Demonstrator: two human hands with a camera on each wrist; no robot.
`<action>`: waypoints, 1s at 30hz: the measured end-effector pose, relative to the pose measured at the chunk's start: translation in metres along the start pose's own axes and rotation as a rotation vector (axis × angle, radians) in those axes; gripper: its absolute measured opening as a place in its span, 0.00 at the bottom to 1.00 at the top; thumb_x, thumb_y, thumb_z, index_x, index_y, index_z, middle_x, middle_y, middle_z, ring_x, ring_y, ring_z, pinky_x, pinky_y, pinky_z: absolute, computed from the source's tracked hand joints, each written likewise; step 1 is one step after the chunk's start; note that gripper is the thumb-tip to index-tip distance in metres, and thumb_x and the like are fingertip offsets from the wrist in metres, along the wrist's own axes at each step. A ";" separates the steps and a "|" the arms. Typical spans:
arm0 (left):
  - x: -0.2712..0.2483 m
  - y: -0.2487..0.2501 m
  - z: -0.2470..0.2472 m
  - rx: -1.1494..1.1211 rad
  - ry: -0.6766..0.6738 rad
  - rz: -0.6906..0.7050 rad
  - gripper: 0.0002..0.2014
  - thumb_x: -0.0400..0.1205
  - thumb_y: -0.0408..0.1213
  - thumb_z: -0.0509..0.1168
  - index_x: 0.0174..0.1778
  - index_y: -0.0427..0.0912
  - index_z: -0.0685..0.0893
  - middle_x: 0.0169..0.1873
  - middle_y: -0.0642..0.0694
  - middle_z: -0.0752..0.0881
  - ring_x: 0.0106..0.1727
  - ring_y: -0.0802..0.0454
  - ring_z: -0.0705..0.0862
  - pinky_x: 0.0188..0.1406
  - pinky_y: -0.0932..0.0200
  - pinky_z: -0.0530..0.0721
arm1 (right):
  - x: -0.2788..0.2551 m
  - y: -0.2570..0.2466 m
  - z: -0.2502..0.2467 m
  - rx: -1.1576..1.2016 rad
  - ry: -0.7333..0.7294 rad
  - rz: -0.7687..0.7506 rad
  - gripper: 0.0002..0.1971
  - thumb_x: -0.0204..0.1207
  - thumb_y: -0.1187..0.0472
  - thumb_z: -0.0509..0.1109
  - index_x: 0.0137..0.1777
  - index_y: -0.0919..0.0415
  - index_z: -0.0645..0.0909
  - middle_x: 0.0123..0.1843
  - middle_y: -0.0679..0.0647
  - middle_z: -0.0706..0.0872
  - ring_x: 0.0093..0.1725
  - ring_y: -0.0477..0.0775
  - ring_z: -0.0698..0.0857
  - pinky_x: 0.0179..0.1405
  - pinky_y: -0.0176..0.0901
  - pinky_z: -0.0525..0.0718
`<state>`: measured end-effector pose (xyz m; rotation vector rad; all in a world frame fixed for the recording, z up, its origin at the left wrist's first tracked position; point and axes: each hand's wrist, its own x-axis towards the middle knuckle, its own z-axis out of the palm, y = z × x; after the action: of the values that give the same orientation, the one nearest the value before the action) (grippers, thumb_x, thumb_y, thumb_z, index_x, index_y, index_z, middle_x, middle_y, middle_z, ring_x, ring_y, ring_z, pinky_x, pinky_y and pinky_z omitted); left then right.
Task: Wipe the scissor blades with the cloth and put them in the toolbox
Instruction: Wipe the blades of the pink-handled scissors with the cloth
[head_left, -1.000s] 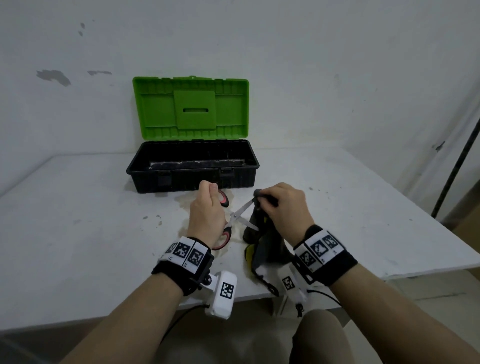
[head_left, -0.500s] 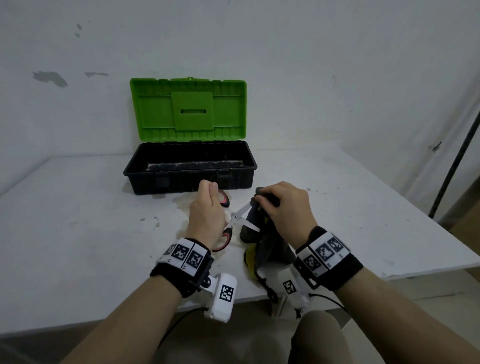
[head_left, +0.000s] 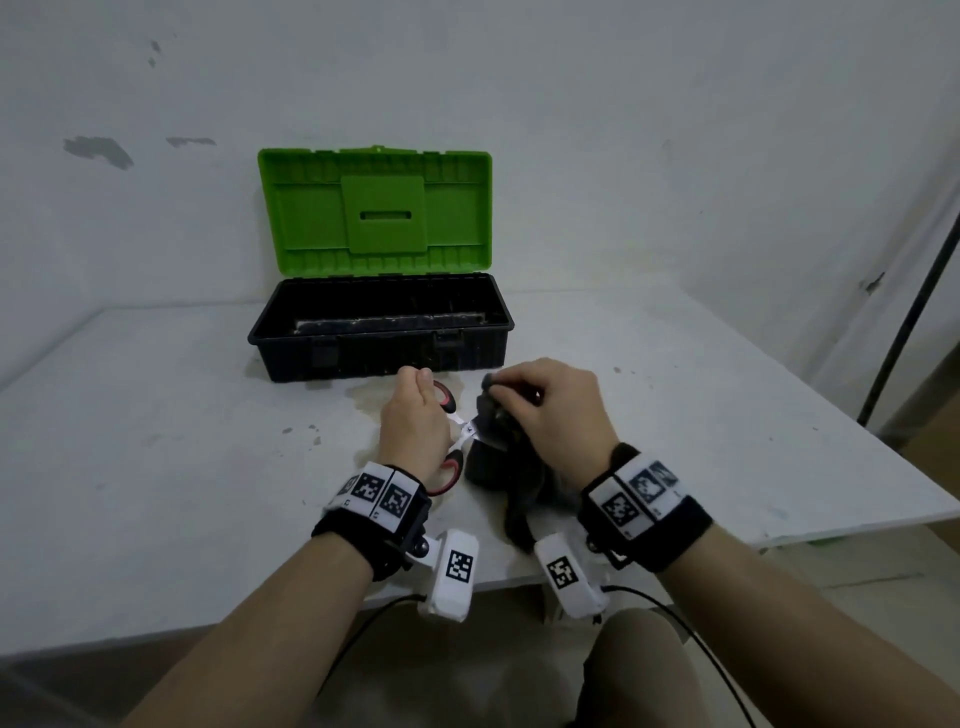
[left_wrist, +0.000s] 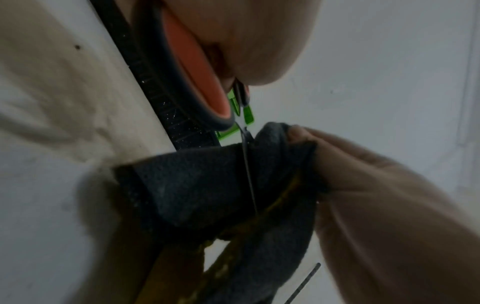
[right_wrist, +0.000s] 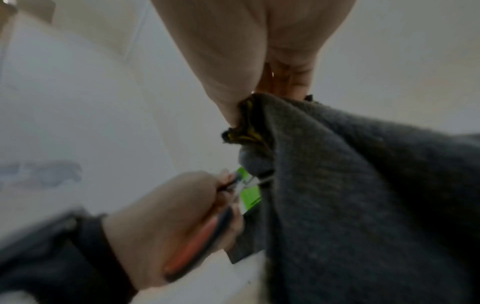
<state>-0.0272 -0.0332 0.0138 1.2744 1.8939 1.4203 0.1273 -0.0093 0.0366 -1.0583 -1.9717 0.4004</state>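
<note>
Nearest, at about 6 o'clock on the white table (head_left: 156, 467), are the two hands. The left hand (head_left: 413, 426) has its fingers curled round the red and black handles of the scissors (head_left: 451, 439). The right hand (head_left: 558, 410) pinches the dark grey cloth (head_left: 501, 467) round the blades, just to the right of the left hand, at about 3 o'clock from it. The blades are almost all hidden in the cloth; only a thin shiny edge shows in the left wrist view.

I think the scissors are light and stiff. The blades are hard, smooth and sharp, so the safe place to hold is the handles, where the left hand has them. The cloth is soft and floppy. It bunches up, and it keeps the fingers off the sharp edge.

Farther back, at 12 o'clock, sits the toolbox (head_left: 379, 358). Its green lid (head_left: 374, 213) stands open, so the scissors can go in.
</note>
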 end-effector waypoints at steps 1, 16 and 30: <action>0.000 0.001 0.001 -0.010 -0.003 -0.014 0.18 0.93 0.50 0.46 0.44 0.44 0.72 0.40 0.42 0.82 0.41 0.33 0.87 0.43 0.31 0.87 | -0.001 0.004 0.006 -0.069 -0.052 -0.011 0.10 0.74 0.51 0.74 0.52 0.50 0.90 0.50 0.47 0.89 0.52 0.49 0.85 0.57 0.49 0.82; 0.003 0.000 -0.004 0.002 0.019 -0.042 0.19 0.92 0.51 0.46 0.43 0.45 0.72 0.41 0.41 0.82 0.42 0.32 0.87 0.43 0.31 0.87 | -0.016 0.009 0.018 -0.140 -0.043 -0.192 0.12 0.78 0.61 0.71 0.60 0.60 0.86 0.50 0.55 0.85 0.47 0.55 0.85 0.50 0.45 0.84; 0.002 -0.002 -0.011 0.008 0.017 0.008 0.18 0.93 0.49 0.46 0.45 0.42 0.73 0.42 0.40 0.83 0.41 0.30 0.87 0.39 0.31 0.86 | 0.009 0.019 -0.024 -0.175 0.113 -0.067 0.07 0.74 0.59 0.75 0.51 0.56 0.89 0.44 0.51 0.88 0.43 0.49 0.85 0.45 0.24 0.73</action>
<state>-0.0376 -0.0369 0.0164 1.2785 1.9097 1.4331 0.1536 0.0067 0.0437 -1.0955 -1.9618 0.1309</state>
